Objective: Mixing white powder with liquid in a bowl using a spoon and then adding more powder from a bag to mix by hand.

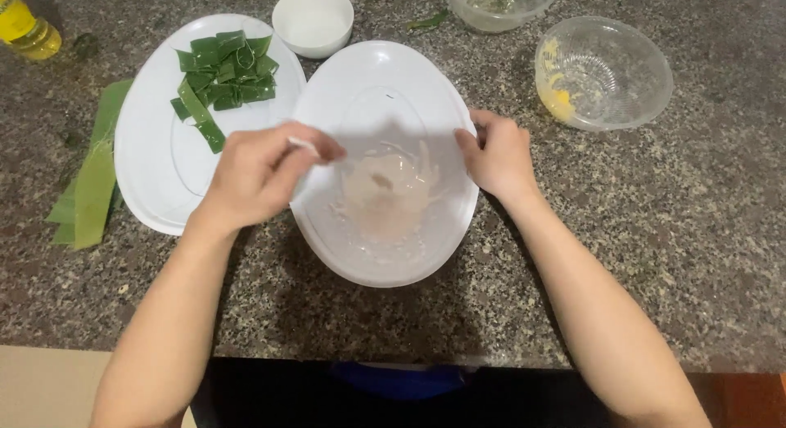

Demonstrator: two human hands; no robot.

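Observation:
A white oval plate [385, 76] lies in the middle of the granite counter, with a thin pale, glossy smear of batter [385, 194] spread over its near half. My left hand [258, 174] is curled over the plate's left rim, pinching something small and white; what it is I cannot tell. My right hand [495, 153] grips the plate's right rim. To the left, partly under this plate, lies a second white oval plate [147, 174] with several cut green leaf strips [225, 76].
A small white bowl [313, 18] stands behind the plates. A clear bowl with yellow residue [602, 72] sits at the right, another clear bowl [501, 4] at the back. Long green leaf pieces [90, 178] lie at far left; a yellow oil bottle [24, 27] stands top left.

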